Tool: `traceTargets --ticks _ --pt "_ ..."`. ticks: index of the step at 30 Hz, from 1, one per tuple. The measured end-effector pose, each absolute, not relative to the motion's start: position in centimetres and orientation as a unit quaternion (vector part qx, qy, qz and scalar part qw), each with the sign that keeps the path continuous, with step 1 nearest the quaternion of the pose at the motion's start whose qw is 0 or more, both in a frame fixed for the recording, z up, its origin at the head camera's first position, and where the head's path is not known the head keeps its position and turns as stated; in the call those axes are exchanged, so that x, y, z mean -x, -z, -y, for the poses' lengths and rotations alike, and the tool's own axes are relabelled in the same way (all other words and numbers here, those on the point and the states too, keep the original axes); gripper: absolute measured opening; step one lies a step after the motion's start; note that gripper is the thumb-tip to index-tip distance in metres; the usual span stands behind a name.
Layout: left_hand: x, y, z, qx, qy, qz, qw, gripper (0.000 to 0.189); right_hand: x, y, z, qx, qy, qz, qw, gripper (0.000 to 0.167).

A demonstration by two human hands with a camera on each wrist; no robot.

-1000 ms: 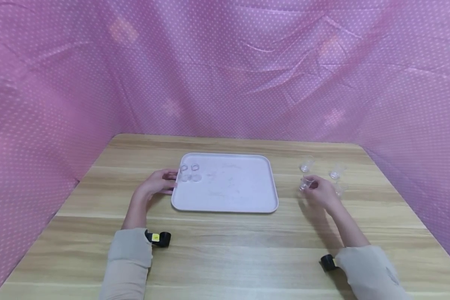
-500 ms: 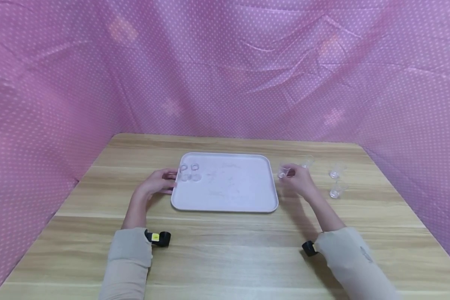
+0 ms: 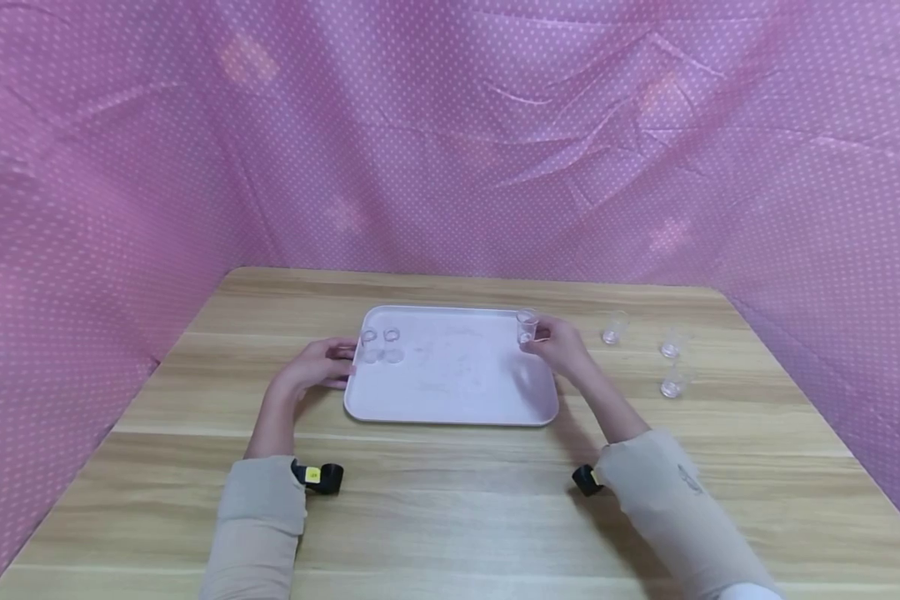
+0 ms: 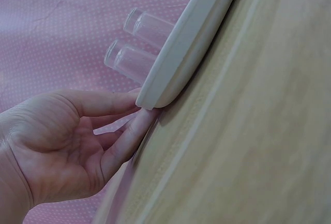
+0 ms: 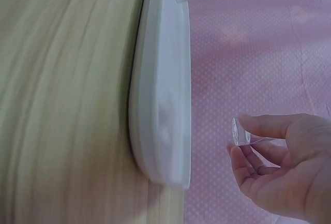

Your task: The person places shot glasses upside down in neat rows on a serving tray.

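Observation:
My right hand (image 3: 560, 346) pinches a small clear shot glass (image 3: 527, 327) between thumb and fingers. That glass is upright, its thick base towards the white tray (image 3: 457, 408), and it hangs above the tray's right end. In the right wrist view a gap shows between the held shot glass (image 5: 241, 132) and the tray (image 5: 173, 125). Two more shot glasses (image 4: 132, 61) stand upside down on the tray at its left end. There my left hand (image 3: 315, 367) grips the tray's edge, thumb at the rim and fingers against the side and underneath.
Three clear glasses stand on the wooden table (image 3: 450, 508) to the right: one glass (image 3: 613, 327) close to the tray, a second glass (image 3: 672, 342) and a third glass (image 3: 673, 382) farther right. A pink dotted curtain (image 3: 450, 150) surrounds the table's back and sides.
My right hand has carried the shot glass left from the table, past the tray's right rim, to above the tray. My left hand has stayed at the tray's left edge.

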State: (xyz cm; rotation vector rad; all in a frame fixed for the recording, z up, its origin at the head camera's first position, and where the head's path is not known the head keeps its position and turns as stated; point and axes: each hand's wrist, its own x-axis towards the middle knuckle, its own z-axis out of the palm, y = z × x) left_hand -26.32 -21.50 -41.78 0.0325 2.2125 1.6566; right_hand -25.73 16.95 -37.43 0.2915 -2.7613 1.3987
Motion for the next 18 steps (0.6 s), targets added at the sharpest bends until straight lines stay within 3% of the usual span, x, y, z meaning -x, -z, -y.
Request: traceTargets --ticks 18 --pt "26.1 41.5 21.5 -0.016 -0.590 -0.785 0.188 0.059 27.6 37.7 -11.5 -0.142 -0.407 0.902 0.016 0.029"
